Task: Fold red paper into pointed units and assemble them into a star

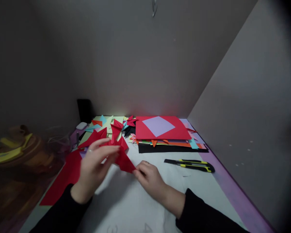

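Observation:
A folded red paper piece point(125, 162) with pointed ends is in the air above the white work surface, between my hands. My right hand point(151, 179) pinches its lower right tip between thumb and bent fingers. At its upper left side is my left hand point(94, 165), slightly blurred, with a ring on one finger. Its thumb and fingertips come together at the paper's edge and cover part of it. Right behind stand other red folded pieces point(116, 128), which partly overlap the held one in view. A flat red sheet point(63, 181) lies beside my left wrist.
A yellow and black box cutter point(196, 165) lies on the right. Behind it is a paper stack topped by a red sheet point(180, 127) and a lilac square point(158, 126). Several coloured folded pieces lie back left near a white case point(81, 126). A brown object point(26, 152) stands far left.

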The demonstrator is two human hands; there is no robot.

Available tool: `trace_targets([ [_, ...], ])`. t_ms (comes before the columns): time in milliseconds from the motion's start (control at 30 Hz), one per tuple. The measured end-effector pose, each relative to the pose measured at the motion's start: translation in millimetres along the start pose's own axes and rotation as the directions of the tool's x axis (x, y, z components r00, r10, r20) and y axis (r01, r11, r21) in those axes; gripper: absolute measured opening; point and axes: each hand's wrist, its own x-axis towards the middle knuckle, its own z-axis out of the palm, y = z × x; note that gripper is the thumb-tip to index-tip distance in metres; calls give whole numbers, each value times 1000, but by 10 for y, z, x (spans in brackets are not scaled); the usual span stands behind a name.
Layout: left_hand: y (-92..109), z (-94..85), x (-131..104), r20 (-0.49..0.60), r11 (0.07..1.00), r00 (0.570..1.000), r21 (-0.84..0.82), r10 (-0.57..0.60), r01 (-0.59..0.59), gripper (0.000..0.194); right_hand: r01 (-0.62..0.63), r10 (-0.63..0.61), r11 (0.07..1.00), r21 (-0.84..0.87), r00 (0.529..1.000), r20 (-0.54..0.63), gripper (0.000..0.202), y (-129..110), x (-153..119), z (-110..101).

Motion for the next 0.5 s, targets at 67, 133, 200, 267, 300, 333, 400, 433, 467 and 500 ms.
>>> trace_targets([
  [67,92,39,-60,353,964,923,152,152,-217,23,205,-201,960,-191,979,40,19,-14,-20,-35],
  [133,137,91,-93,539,919,825,216,170,-331,24,324,-318,876,-357,945,77,23,-37,-28,-85],
  [200,139,123,-97,593,889,788,258,165,-380,22,348,-348,816,-462,933,89,25,-69,-21,-138],
  [267,119,129,-92,582,877,795,279,169,-390,18,339,-346,788,-514,934,85,25,-101,-5,-179],
  [300,108,125,-93,572,878,802,279,173,-389,18,338,-348,779,-529,934,83,24,-114,3,-194],
  [333,96,118,-97,566,881,805,275,175,-385,19,340,-353,770,-540,932,84,24,-126,10,-206],
  [400,71,95,-106,561,885,810,275,170,-376,22,349,-364,755,-555,927,88,22,-145,25,-236],
  [433,55,75,-103,552,885,817,282,167,-371,22,349,-367,751,-561,926,84,22,-151,35,-260],
  [467,38,47,-92,532,883,830,295,165,-365,21,344,-369,748,-567,926,74,21,-156,48,-293],
  [500,17,10,-69,505,880,847,311,167,-359,20,335,-372,747,-575,927,57,21,-160,65,-337],
])
